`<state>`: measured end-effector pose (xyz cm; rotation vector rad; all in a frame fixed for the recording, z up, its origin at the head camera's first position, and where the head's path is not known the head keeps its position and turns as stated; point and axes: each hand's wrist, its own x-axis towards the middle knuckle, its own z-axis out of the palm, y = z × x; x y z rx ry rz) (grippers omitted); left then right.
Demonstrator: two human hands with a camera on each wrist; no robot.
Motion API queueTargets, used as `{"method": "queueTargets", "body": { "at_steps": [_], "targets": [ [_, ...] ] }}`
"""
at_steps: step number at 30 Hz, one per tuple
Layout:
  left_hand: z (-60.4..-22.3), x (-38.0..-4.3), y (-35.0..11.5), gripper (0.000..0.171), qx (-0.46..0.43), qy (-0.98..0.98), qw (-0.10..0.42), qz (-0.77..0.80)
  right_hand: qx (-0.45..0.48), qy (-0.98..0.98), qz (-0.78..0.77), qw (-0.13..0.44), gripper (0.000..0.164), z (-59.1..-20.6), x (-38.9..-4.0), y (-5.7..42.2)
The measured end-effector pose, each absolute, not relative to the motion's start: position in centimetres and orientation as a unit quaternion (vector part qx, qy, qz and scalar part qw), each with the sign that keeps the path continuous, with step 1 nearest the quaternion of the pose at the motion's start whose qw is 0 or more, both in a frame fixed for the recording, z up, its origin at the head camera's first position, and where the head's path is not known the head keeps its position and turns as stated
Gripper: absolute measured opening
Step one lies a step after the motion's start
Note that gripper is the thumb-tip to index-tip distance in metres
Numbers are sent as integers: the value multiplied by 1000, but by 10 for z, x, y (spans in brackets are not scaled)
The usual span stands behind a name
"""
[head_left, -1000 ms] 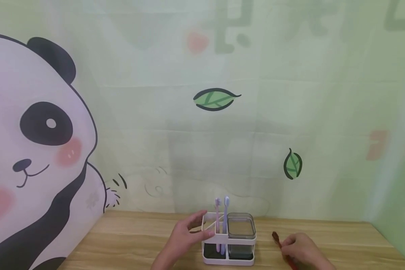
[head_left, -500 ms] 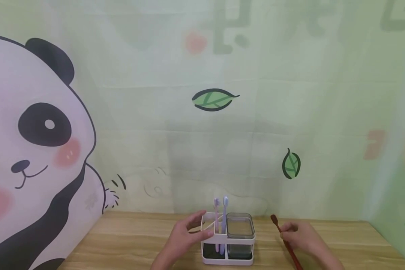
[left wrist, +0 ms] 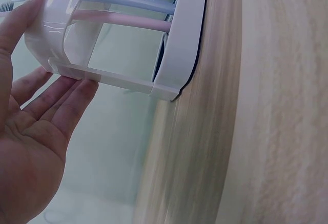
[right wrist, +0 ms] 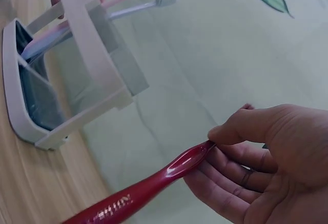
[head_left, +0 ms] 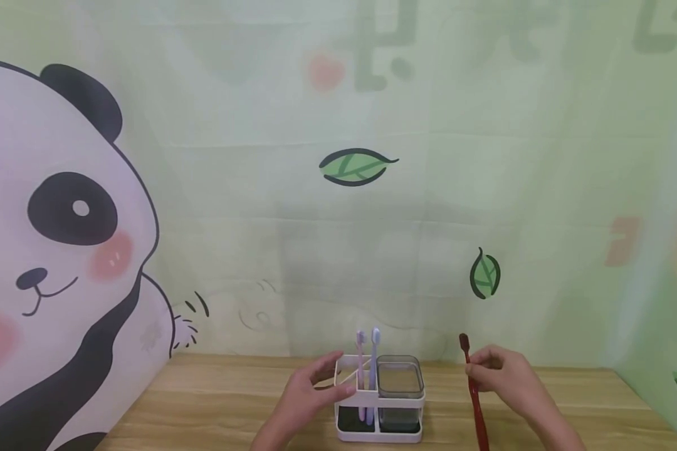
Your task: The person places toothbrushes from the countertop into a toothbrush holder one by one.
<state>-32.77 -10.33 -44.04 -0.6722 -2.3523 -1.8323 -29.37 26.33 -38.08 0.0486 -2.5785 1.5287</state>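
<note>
A white toothbrush holder (head_left: pixel 379 437) stands on the table, its left upper part gripped by my left hand (head_left: pixel 310 391). In the left wrist view, the thumb lies on one face of the upper frame and the fingertips touch its side bar. A pink toothbrush (head_left: pixel 361 360) and a blue toothbrush (head_left: pixel 374 360) stand upright in one compartment, bristles up. Right of them, a clear grey cup (head_left: pixel 400 379) sits in the holder. My right hand (head_left: pixel 508 379) pinches a dark red toothbrush (head_left: pixel 476 407) near its neck, upright, apart from the holder's right side.
The wooden table (head_left: pixel 214 401) runs back to a pale green cloth backdrop (head_left: pixel 231 188) printed with leaves and a large panda. The backdrop's side (head_left: pixel 671 300) closes in at the right.
My right hand has lifted the red toothbrush and swung it from a leaning, low position to nearly upright. My left hand stays on the holder.
</note>
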Motion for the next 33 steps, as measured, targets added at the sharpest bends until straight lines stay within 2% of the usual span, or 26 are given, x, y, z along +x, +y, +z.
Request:
{"method": "queueTargets", "body": {
  "at_steps": [9, 24, 33],
  "targets": [
    [-440, -327, -104, 71, -220, -767, 38, -602, 16, -830, 550, 88, 24, -364, -283, 257],
    [-439, -327, -104, 70, -222, -769, 42, -598, 6, -768, 622, 155, 40, -336, -270, 220],
    [-439, -327, -106, 69, -223, -766, 34, -603, 25, -708, 675, 206, 35, -332, -273, 184]
  ]
}}
